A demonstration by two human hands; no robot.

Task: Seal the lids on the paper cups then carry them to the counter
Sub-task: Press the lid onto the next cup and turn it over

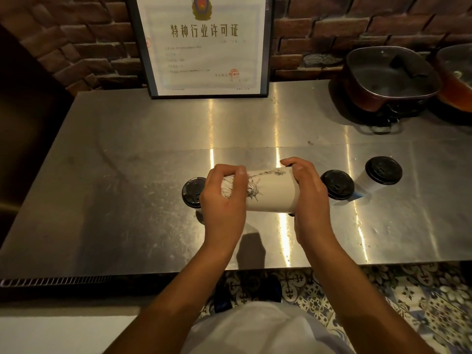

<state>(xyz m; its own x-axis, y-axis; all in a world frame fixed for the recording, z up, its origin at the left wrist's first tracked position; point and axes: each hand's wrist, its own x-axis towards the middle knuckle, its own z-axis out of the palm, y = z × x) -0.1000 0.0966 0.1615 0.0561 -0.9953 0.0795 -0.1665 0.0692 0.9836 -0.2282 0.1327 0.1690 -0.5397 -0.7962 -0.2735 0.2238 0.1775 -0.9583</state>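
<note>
Two hands [265,192] grip a sideways cylindrical paper cup [270,191].

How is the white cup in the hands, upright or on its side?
On its side: the white cup lies horizontal between the left hand and right hand, above the steel table.

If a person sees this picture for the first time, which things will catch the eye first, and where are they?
First, the white cup with a statue drawing, held sideways above the steel table at the centre: the left hand grips its bottom end, the right hand its lid end. Next, three black-lidded cups on the table: one behind the left hand, two to the right. At the back, a framed certificate leans on the brick wall.
</note>
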